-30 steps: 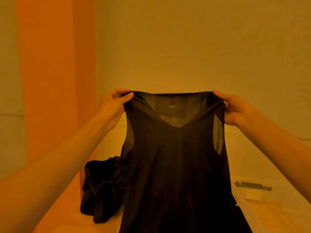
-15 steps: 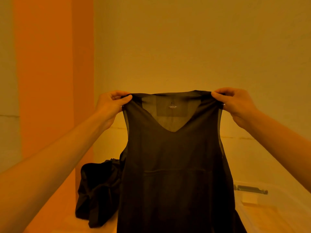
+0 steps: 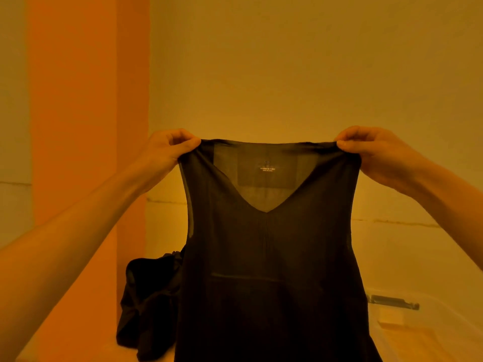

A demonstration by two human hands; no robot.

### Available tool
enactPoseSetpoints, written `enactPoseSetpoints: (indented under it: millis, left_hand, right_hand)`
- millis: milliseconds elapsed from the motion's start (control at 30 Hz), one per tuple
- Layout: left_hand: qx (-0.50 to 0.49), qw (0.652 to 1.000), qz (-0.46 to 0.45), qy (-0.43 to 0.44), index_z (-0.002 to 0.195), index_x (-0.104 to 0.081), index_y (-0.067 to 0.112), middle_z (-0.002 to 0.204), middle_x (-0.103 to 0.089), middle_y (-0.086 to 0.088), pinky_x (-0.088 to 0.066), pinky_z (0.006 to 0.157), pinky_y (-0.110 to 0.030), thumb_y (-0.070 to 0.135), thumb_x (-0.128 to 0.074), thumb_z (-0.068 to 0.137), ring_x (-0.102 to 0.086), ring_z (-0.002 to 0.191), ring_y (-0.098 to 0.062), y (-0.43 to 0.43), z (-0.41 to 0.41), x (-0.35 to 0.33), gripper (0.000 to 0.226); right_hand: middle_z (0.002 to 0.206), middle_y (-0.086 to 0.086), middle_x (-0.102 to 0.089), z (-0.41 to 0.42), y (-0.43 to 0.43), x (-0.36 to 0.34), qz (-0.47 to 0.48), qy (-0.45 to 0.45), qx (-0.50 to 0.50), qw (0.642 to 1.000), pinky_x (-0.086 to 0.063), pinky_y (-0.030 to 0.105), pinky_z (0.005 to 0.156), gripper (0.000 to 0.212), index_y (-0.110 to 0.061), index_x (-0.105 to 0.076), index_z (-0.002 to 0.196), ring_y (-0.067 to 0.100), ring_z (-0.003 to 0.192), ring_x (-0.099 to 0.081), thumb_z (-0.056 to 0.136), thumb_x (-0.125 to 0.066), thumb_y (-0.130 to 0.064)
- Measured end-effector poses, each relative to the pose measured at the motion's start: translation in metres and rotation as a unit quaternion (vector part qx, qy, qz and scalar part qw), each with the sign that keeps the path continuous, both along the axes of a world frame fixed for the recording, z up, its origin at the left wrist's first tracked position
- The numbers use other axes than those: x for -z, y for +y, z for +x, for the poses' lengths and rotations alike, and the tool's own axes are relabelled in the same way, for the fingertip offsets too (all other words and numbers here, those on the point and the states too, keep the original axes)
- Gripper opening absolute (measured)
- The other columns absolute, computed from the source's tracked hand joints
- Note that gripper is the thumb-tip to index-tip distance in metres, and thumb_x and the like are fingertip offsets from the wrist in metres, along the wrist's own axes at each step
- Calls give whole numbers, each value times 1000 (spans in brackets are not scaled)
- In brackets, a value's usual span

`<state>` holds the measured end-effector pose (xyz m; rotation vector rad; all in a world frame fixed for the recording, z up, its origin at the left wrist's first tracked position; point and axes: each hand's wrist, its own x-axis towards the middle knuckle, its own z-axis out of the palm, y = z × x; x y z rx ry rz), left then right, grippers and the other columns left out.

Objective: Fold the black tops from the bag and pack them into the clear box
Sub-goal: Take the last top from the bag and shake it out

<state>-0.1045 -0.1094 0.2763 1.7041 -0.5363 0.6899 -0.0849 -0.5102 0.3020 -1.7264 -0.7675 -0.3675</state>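
Two hands hold one black top point(image 3: 269, 257) up in front of the camera by its shoulders. The left hand point(image 3: 167, 150) pinches the top's left shoulder corner between thumb and curled fingers; the right hand point(image 3: 371, 152) pinches the right shoulder corner the same way. The cloth is drawn taut between them, so its upper edge runs nearly level, and the V-neck and a printed neck label point(image 3: 267, 167) face the camera. The sheer top hangs straight down and leaves the picture at the bottom edge.

Behind its lower left side sits a dark bag point(image 3: 146, 304), partly hidden by the hanging cloth; whether the two touch cannot be told. Low on the right, beside the top's hem, the clear box point(image 3: 431, 325) shows a rim and a dark latch point(image 3: 392, 301). A plain wall point(image 3: 287, 74) fills the space above and behind the hands, with an orange panel point(image 3: 86, 100) to the left.
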Motion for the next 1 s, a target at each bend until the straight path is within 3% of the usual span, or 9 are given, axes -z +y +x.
enactPoseSetpoints:
  millis: [100, 200, 267, 400, 567, 733, 1000]
  left_hand:
    - [-64, 989, 136, -5, 90, -66, 25, 86, -64, 4, -44, 79, -23, 23, -60, 101, -58, 86, -10, 2, -4, -7, 13]
    - [-102, 960, 257, -46, 91, -73, 23, 83, -69, 3, -44, 67, -13, 15, -69, 94, -60, 75, -1, -2, -12, -16, 9]
    - [-112, 950, 284, -68, 83, -75, 20, 73, -67, 7, -42, 61, -14, 19, -77, 84, -59, 67, -1, -4, -20, -24, 2]
    - [-63, 983, 166, -49, 71, -76, 26, 74, -68, 4, -46, 64, -12, 30, -75, 79, -61, 72, -2, -5, -28, -36, 9]
    - [5, 995, 73, -65, 68, -76, 29, 73, -68, 10, -49, 70, -15, 28, -70, 80, -63, 75, -4, -17, -26, -50, 14]
    - [6, 994, 26, -106, 77, -77, 25, 76, -72, 10, -52, 71, -16, 29, -71, 79, -66, 77, -4, -26, -33, -59, 7]
    - [66, 986, -37, -149, 63, -79, 25, 66, -71, 9, -53, 65, -17, 17, -68, 77, -67, 67, -3, -27, -49, -75, 19]
  right_hand:
    - [101, 3, -75, -4, -4, -10, -110, -6, 76, 991, -46, 28, 87, 16, -10, -77, 103, 13, 98, -66, 92, -67, -18]
    - [89, -1, -73, -6, -2, -15, -133, -9, 92, 987, -44, 27, 82, 17, -9, -76, 95, 9, 89, -65, 94, -66, -22]
    - [87, -2, -69, -4, -2, -15, -126, -15, 83, 988, -44, 27, 82, 18, -8, -72, 93, 10, 88, -63, 97, -63, -23]
    - [76, -1, -59, 4, -1, -15, -50, -2, 65, 997, -40, 31, 80, 22, -12, -65, 81, 12, 78, -55, 100, -56, -19]
    - [70, -7, -62, 2, -1, -18, 82, -33, 36, 995, -45, 18, 65, 19, -17, -64, 79, 4, 68, -59, 98, -60, -16]
    - [73, -6, -65, -19, -11, -29, 89, -112, 0, 990, -49, 14, 64, 8, -16, -66, 81, 6, 72, -63, 84, -65, -23]
    - [66, -7, -64, -49, -4, -47, 101, -135, -65, 984, -48, 15, 55, 16, -22, -67, 70, 5, 61, -62, 85, -62, -18]
